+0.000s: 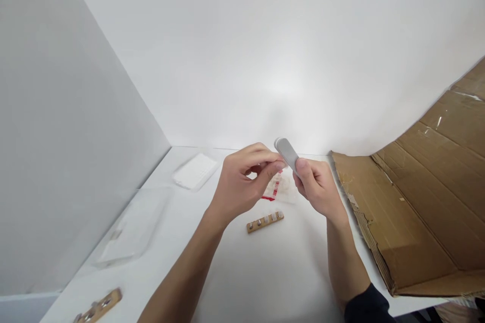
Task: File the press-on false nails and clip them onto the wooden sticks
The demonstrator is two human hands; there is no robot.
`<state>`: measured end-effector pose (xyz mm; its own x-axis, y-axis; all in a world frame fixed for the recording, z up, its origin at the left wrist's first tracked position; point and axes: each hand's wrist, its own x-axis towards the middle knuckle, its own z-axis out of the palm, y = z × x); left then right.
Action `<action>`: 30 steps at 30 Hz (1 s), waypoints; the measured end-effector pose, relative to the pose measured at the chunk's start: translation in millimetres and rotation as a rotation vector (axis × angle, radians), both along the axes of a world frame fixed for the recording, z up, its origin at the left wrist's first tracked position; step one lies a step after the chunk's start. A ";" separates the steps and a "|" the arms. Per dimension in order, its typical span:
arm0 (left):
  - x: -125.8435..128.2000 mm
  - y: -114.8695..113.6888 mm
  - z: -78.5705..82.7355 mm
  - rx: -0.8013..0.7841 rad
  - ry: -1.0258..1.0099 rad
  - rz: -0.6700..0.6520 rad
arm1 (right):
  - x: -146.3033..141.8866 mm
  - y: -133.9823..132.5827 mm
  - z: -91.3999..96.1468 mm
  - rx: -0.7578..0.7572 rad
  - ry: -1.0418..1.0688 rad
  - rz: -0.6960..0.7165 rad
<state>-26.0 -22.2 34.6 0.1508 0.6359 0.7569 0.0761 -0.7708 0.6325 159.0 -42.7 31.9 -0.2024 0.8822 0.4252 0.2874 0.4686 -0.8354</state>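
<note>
My right hand (317, 185) is closed round a flat grey bar with a rounded end (287, 152), which tilts up and to the left. Thumb and fingers of my left hand (242, 179) are pinched together beside the bar's left edge; whatever may be between the fingertips is too small to make out. Below both hands, a wooden strip with several metal and pale pegs (265, 222) lies on the white table (265, 272). Behind my hands is a clear plastic bag with red print (278, 186), partly hidden by them.
A large opened cardboard box (413, 212) takes up the right side. On the left lie a white packet (195, 171), a clear plastic container (131, 227) and a second wooden strip with metal parts (99, 308). White walls (242, 60) stand behind and to the left.
</note>
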 end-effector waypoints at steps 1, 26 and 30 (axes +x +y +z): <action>-0.3 -0.5 0.5 0.014 0.008 0.014 | 0.6 1.3 -0.9 -0.014 0.012 0.014; 7.4 -6.5 -3.9 0.199 0.041 0.219 | 2.6 8.4 -4.9 -0.302 0.173 0.267; 7.5 -5.9 -5.1 0.185 0.058 0.206 | 2.8 8.8 -5.0 -0.266 0.174 0.226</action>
